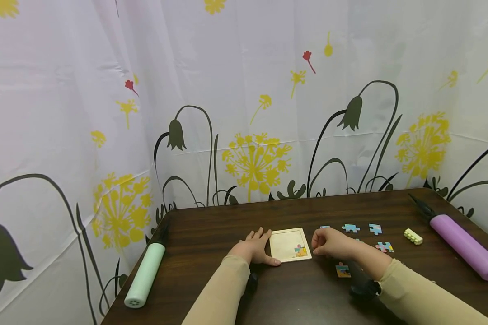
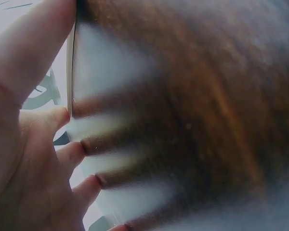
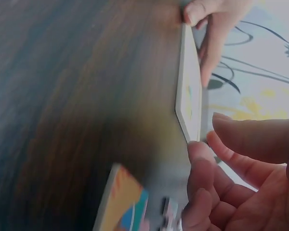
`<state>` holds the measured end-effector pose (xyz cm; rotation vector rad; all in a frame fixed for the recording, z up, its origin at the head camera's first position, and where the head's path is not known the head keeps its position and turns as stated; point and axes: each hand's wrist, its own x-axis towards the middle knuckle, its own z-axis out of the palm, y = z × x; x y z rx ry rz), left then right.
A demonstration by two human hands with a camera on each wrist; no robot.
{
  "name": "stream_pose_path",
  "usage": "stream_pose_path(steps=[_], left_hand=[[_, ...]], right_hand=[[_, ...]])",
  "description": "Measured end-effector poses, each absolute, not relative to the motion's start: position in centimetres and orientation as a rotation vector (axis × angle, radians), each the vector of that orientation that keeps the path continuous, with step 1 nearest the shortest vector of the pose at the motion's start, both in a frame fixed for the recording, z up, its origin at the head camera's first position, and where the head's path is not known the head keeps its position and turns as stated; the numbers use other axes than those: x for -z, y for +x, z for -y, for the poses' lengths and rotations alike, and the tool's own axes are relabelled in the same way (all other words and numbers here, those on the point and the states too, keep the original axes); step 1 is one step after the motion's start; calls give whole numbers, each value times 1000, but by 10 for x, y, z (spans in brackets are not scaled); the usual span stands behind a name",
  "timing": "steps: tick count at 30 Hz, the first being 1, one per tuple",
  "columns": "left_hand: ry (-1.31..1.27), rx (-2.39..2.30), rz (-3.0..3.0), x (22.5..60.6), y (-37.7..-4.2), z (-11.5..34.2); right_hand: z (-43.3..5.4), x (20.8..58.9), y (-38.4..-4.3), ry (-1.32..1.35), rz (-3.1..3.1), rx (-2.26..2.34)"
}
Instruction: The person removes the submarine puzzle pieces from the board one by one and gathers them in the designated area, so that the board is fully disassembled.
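A square wooden puzzle tray [image 1: 280,243] lies on the dark table, with a colourful bit of puzzle [image 1: 300,251] in its near right corner. My left hand [image 1: 255,249] rests at the tray's left side, fingers spread, thumb at the near left corner. Just off the tray's right edge is my right hand [image 1: 332,243]; in the right wrist view its fingers [image 3: 201,175] are loosely curled, the thumb stands apart, and nothing shows between them. An orange-and-blue jigsaw piece [image 1: 343,271] lies on the near side of that hand. The hand partly hides other pieces.
Several loose jigsaw pieces [image 1: 351,228] are scattered right of the tray. Farther right lie a pale yellow toy brick [image 1: 413,236] and a purple hand pump [image 1: 465,246]. A mint green pump [image 1: 146,275] lies at the table's left edge. A flowered curtain [image 1: 244,90] hangs behind.
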<state>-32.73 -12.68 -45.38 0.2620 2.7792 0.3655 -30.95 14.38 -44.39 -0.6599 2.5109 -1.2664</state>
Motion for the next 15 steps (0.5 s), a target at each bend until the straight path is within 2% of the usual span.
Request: stream_pose_path(steps=[15], left_hand=[[250,-350,-2773,454,-327,125]], right_hand=[[-111,446,-322,-625,-2559,1168]])
